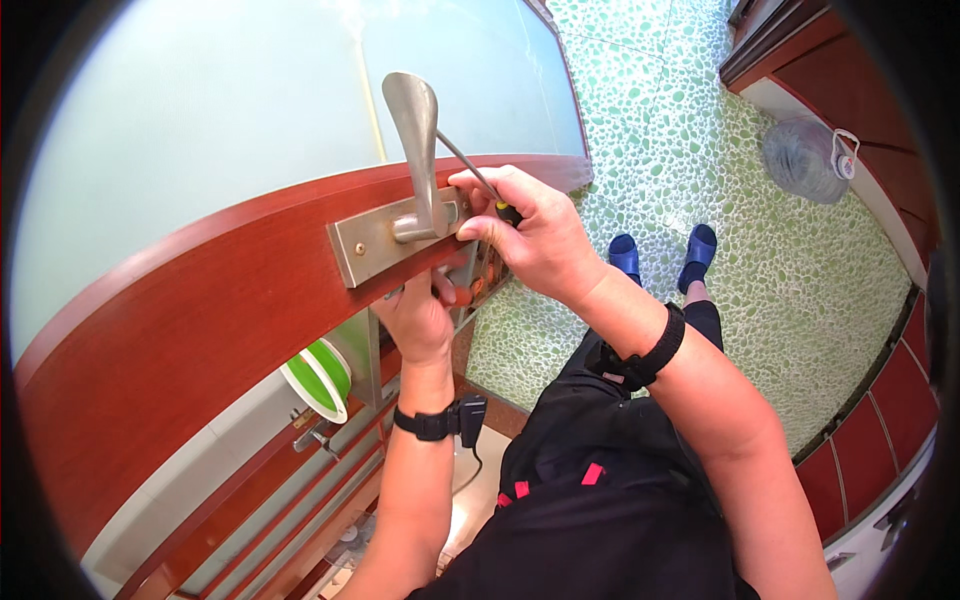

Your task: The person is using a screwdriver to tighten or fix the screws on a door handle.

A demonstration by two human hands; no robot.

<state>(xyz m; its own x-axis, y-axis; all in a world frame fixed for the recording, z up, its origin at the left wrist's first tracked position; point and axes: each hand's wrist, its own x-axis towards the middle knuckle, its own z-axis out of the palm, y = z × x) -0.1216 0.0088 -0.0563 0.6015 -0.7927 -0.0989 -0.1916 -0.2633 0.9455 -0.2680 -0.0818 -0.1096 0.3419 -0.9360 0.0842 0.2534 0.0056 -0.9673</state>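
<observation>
At one lever (pixel 412 110) are two hands (pixel 540 235) (pixel 418 322); the right holds one screwdriver (pixel 508 213)

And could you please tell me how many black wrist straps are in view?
2: one strap on the left forearm, another strap on the right forearm.

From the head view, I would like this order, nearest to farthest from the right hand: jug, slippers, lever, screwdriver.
1. Screwdriver: in the right hand.
2. Lever: just left.
3. Slippers: right, on the floor.
4. Jug: farther right.
</observation>
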